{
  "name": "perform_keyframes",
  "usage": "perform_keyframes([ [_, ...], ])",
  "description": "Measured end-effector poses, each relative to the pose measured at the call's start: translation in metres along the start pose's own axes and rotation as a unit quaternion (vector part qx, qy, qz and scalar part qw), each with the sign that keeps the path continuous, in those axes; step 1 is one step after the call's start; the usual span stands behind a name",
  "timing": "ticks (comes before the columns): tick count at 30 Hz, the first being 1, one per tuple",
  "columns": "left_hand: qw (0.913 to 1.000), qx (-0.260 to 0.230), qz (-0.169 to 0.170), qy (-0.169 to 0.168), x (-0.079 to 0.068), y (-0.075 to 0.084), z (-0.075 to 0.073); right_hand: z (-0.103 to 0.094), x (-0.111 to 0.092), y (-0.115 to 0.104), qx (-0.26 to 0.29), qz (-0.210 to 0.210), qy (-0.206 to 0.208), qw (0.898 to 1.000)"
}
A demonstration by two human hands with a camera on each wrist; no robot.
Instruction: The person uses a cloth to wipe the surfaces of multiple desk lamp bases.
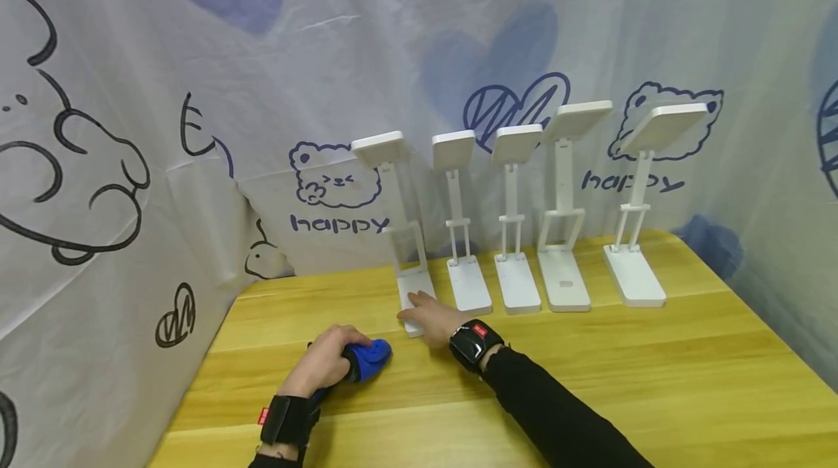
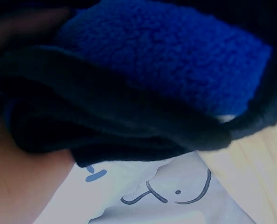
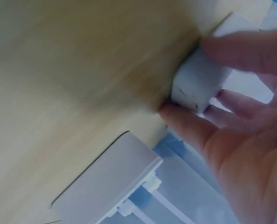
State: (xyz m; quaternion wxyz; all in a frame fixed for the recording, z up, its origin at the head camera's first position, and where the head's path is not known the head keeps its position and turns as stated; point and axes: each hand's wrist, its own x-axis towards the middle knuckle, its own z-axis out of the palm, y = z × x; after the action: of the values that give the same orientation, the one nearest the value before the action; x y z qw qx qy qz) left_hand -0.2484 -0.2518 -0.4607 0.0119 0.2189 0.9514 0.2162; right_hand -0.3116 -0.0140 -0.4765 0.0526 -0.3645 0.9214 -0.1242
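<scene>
My left hand [image 1: 322, 362] grips a bunched blue cloth [image 1: 372, 360] with black edging, low over the front left of the table. In the left wrist view the fluffy cloth [image 2: 171, 56] fills the upper part, its dark border folded against the fingers. My right hand [image 1: 437, 319] holds the base of the leftmost white desk lamp [image 1: 388, 149]. In the right wrist view the thumb and fingers take the lamp's base [image 3: 197, 84] by its sides, down at the tabletop. That lamp stands upright, with its head bent forward.
Several more white desk lamps [image 1: 517, 144] stand in a row to the right, the nearest [image 1: 470, 293] close beside the held one. Behind them hangs a printed curtain [image 1: 366, 75], which also borders the left side. Under everything lies a yellow wood-grain table [image 1: 576, 373].
</scene>
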Motion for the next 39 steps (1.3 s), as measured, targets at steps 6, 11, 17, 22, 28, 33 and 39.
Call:
perform_keyframes([
  [6, 1.0000, 0.004, 0.000, 0.002, 0.000, 0.001, 0.001, 0.004, 0.002, 0.006, 0.008, 0.002, 0.020, 1.000],
  [11, 0.9998, 0.017, 0.003, 0.009, 0.001, 0.004, 0.002, 0.009, 0.002, 0.011, 0.011, 0.010, 0.048, 0.999],
  [17, 0.9993, 0.033, 0.015, 0.010, 0.002, 0.010, 0.003, 0.007, -0.001, 0.011, 0.015, 0.003, 0.063, 0.998],
  [22, 0.9984, 0.047, 0.032, 0.000, 0.004, 0.015, 0.006, 0.005, -0.002, 0.009, 0.015, 0.008, 0.061, 0.998],
  [28, 0.9977, 0.052, 0.041, -0.007, 0.006, 0.022, 0.011, 0.002, 0.000, 0.008, 0.026, 0.012, 0.058, 0.998],
  [33, 0.9970, 0.058, 0.050, -0.014, 0.007, 0.030, 0.015, 0.004, 0.000, 0.014, 0.038, -0.008, 0.069, 0.997],
  [39, 0.9932, 0.069, 0.090, -0.026, 0.012, 0.045, 0.021, -0.001, -0.004, 0.030, 0.081, -0.006, 0.124, 0.989],
])
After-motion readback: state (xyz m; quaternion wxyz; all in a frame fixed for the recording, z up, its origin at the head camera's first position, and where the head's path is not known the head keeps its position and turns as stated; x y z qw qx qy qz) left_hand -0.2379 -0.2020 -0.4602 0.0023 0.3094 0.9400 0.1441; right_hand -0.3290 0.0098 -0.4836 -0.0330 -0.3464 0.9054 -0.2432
